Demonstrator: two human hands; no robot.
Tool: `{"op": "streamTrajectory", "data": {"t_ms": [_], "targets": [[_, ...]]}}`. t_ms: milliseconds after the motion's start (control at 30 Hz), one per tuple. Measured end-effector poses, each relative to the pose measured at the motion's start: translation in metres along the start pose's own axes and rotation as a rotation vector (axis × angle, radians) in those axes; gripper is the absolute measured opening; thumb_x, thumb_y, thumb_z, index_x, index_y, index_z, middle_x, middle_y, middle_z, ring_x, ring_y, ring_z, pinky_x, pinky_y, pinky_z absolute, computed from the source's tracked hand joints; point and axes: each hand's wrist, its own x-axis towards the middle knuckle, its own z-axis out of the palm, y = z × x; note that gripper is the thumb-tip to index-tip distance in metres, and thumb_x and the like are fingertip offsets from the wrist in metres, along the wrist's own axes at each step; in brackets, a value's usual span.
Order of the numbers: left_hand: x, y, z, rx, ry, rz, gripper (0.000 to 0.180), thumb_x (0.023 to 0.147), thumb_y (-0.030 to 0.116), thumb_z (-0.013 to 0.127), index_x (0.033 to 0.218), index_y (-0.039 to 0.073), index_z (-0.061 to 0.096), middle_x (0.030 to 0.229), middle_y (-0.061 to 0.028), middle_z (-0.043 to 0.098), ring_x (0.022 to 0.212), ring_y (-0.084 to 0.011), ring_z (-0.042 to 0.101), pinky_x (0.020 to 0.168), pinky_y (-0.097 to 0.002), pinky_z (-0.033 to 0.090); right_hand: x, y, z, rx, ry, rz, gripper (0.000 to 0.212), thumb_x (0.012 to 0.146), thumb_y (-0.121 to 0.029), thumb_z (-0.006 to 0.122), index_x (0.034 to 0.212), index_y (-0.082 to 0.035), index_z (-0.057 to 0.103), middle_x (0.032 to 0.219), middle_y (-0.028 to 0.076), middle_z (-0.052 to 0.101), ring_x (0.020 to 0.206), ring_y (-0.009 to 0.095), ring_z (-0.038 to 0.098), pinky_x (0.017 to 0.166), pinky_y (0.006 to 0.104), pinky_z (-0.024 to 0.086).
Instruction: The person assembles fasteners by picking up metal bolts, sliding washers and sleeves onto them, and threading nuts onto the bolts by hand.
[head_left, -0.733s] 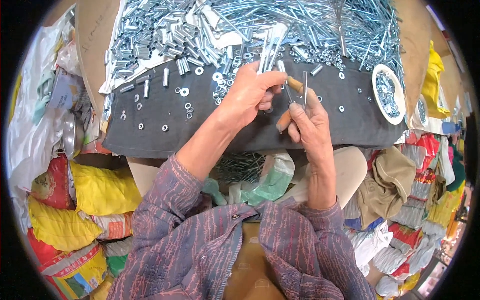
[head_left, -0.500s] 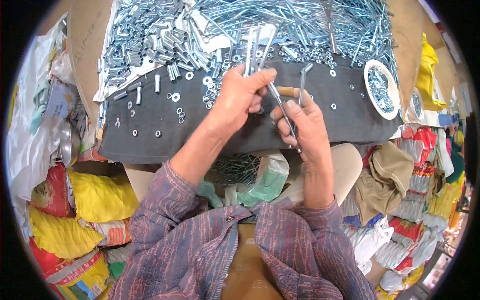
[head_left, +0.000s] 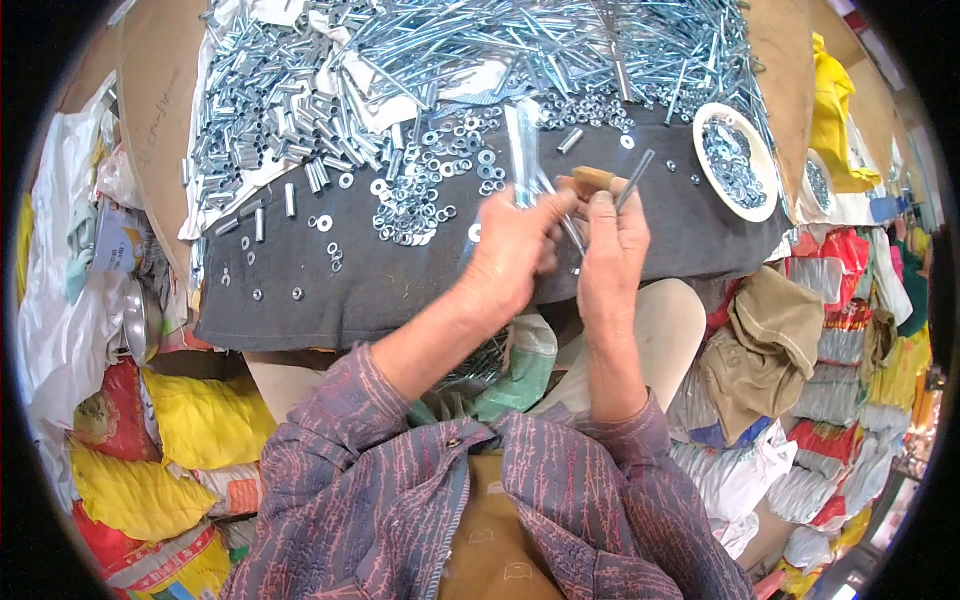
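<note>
My left hand (head_left: pixel 503 258) is closed around a few shiny metal rods (head_left: pixel 521 150) that stick up past its thumb. Close beside it, my right hand (head_left: pixel 613 250) pinches a thin metal rod (head_left: pixel 637 178) slanting up to the right. A tan cover (head_left: pixel 594 176) wraps one of its fingers. Between the two hands runs another slanted rod (head_left: pixel 572 232); which hand bears it is hard to tell. Both hands hover over the front of a dark cloth (head_left: pixel 390 290). Left of them lies a cluster of washers and nuts (head_left: pixel 410 215).
Short metal tubes (head_left: pixel 300 110) are heaped at the back left, long rods (head_left: pixel 500 40) at the back. A white bowl (head_left: pixel 708 180) of washers stands at the right. Below the table edge sits a green-and-white bag (head_left: pixel 520 375). Yellow sacks (head_left: pixel 205 415) and other bags flank me.
My hands have come closer together, and the left has moved right and nearer to me. The right-hand rod now slants right instead of standing nearly upright. The whole view has shifted slightly.
</note>
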Motion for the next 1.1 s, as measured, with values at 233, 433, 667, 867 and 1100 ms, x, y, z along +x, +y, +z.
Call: {"op": "streamTrajectory", "data": {"t_ms": [233,433,667,867,1100], "targets": [[0.01,-0.003,0.003,-0.088,-0.033,0.029,0.018,0.09,0.02,0.063,0.091,0.006,0.053,0.07,-0.0029,0.057,0.058,-0.0129,0.058,0.048,-0.0266,0.051,0.005,-0.006,-0.005,0.09,0.155,-0.172,0.026,0.1,-0.017,0.038,0.112,0.0,0.054,0.094,0.008,0.063,0.078,0.01,0.056,0.067,0.0241,0.047],[0.05,0.029,0.002,0.086,-0.124,0.086,0.014,0.088,0.012,0.06,0.097,0.006,0.052,0.079,-0.0098,0.063,0.07,-0.0211,0.065,0.055,-0.0275,0.052,0.016,-0.007,-0.03,0.071,0.106,-0.059,0.029,0.102,-0.023,0.037,0.113,-0.001,0.053,0.073,0.003,0.06,0.052,0.003,0.045,0.046,0.0173,0.036],[0.097,0.013,0.007,1.46,0.285,0.767,0.027,0.077,0.023,0.068,0.09,0.001,0.061,0.084,-0.0217,0.064,0.083,-0.0413,0.062,0.075,-0.048,0.048,0.024,0.003,-0.026,-0.049,-0.019,0.005,0.034,0.1,-0.02,0.04,0.129,-0.006,0.051,0.067,0.001,0.057,0.05,0.002,0.043,0.044,0.018,0.035],[0.086,0.032,-0.007,1.16,0.094,0.639,0.02,0.075,0.011,0.063,0.09,-0.002,0.06,0.066,-0.0153,0.059,0.063,-0.032,0.062,0.057,-0.041,0.048,0.024,0.008,-0.033,-0.237,-0.078,-0.016,0.035,0.096,-0.011,0.047,0.13,-0.008,0.053,0.065,0.003,0.057,0.054,0.007,0.049,0.051,0.0241,0.042],[0.011,0.053,-0.031,0.293,-0.178,0.122,0.019,0.082,0.001,0.059,0.1,-0.003,0.056,0.077,-0.0094,0.059,0.044,-0.0013,0.038,0.036,-0.0178,0.025,0.015,0.005,-0.033,-0.434,-0.278,-0.029,0.035,0.092,-0.009,0.051,0.127,-0.007,0.058,0.066,-0.002,0.055,0.058,0.003,0.044,0.052,0.0199,0.037]]}}
